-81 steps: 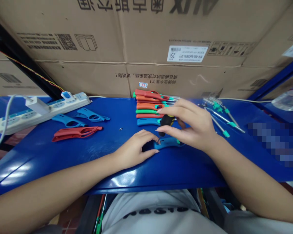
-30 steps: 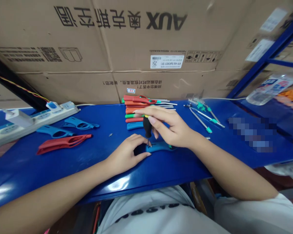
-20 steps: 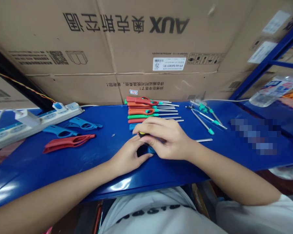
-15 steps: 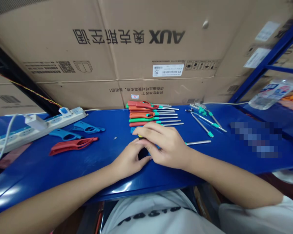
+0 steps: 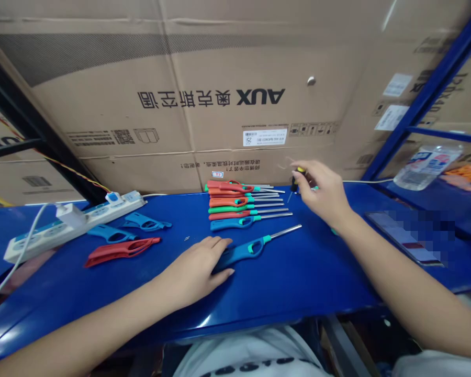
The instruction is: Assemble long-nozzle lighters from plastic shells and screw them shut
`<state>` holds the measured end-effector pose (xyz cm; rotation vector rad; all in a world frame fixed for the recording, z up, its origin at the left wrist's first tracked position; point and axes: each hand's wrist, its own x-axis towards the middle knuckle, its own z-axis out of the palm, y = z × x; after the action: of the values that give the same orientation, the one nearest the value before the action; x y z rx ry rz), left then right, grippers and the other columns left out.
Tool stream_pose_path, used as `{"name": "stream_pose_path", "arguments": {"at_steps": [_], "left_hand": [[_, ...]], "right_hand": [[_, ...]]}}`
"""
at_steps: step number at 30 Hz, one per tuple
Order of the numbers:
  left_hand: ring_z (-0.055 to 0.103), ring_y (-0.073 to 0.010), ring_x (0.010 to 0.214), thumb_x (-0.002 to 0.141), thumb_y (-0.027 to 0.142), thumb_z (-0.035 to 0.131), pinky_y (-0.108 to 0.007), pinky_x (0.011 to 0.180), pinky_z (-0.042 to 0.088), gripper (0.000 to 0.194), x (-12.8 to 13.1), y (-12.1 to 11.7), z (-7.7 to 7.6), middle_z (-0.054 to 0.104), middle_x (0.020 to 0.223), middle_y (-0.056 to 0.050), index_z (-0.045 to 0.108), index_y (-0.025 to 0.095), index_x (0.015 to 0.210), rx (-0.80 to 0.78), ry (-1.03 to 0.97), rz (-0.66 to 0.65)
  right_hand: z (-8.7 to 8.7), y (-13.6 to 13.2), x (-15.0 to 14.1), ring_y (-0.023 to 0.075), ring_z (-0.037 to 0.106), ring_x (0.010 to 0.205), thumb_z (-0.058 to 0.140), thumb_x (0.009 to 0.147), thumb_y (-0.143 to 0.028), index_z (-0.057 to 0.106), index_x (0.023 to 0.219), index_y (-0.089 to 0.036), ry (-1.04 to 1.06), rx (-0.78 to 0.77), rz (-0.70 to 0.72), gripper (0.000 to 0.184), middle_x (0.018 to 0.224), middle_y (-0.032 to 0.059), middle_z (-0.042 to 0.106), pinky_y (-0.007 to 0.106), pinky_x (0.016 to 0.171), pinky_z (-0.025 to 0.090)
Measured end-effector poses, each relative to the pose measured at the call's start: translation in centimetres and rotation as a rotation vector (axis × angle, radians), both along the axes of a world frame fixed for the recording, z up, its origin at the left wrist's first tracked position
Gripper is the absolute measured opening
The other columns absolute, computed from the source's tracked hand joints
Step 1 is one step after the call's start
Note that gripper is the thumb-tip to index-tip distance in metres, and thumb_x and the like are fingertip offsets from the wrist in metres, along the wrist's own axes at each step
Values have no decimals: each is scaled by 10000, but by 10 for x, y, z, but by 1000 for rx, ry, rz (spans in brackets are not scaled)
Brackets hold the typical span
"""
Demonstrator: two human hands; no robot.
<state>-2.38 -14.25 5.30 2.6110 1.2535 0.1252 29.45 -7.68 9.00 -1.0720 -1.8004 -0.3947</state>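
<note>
a row of lighters (image 5: 239, 208) lies at the back of the table (image 5: 282, 293), handles to the left and metal rods to the right. one more blue lighter (image 5: 241, 252) lies on the table in front of the row, apart from it, its rod pointing to the right and slightly back. the left hand (image 5: 198, 269) covers the end of its handle, fingers on the far side and thumb on the near side, part spread; whether it grips, i cannot tell. the right hand (image 5: 324, 191), right of the row, holds a black and yellow screwdriver (image 5: 296, 180) between thumb and fingers, its thin shaft pointing down. some tiny metal pieces (image 5: 187, 239) lie just left of the row, a red handle shell (image 5: 113, 253) farther left. a bottle (image 5: 424, 167) lies well right of the row, and a cardboard box (image 5: 204, 131) stands behind it.
</note>
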Motion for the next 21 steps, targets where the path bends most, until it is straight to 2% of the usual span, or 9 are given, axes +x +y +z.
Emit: {"name": "stream_pose_path", "arguments": {"at_steps": [2,5,9,12,15,18,21], "left_hand": [[591,-317,1238,969,343,595,-467,1073,491,474,7,0,-3,615,1351,-144,524,165,1402,20,10,-8],[608,-321,1217,977,198,527,-453,1036,522,457,15,4,-6,620,1324,-172,519,129,1428,21,53,-18],[632,-303,1184,938,132,524,-418,1016,538,477,15,25,-3,632,1288,-177,548,121,1415,-4,45,-84],[634,-288,1192,922,149,536,-410,1043,517,392,8,53,12,651,1287,-152,647,156,1298,19,-7,-144],[630,-266,1213,932,191,525,-399,1062,495,399,1,91,36,657,1321,-107,649,211,1310,100,-71,-186],[660,-265,1137,921,217,526,-380,1007,515,386,-2,133,57,694,1212,-102,680,202,1275,256,-14,-132],[656,-300,1111,898,211,524,-417,991,510,402,-4,173,65,678,1172,-144,688,143,1259,301,7,-92]], "right_hand": [[-14,11,16,267,702,1003,508,1006,-313,665,1135,-213,-32,-6,-75,227,1098,122,735,404,847,580],[-32,22,33,278,693,1037,466,1018,-325,652,1152,-208,-61,-55,-157,258,1110,132,727,411,867,570],[-40,28,47,273,696,1020,471,1005,-307,655,1100,-207,-63,-76,-159,230,1081,129,736,414,913,551],[-38,30,53,272,707,966,495,986,-301,661,1055,-193,-25,-60,-170,210,1029,135,744,405,882,554],[-36,29,55,267,707,938,505,978,-301,663,1021,-193,-18,-55,-180,196,995,130,745,395,866,551],[-37,28,53,263,702,917,510,972,-306,657,991,-205,-31,-81,-170,180,980,121,743,390,862,544],[-37,27,50,263,699,891,522,957,-312,650,971,-216,-28,-112,-173,161,976,113,743,396,857,542]]}}
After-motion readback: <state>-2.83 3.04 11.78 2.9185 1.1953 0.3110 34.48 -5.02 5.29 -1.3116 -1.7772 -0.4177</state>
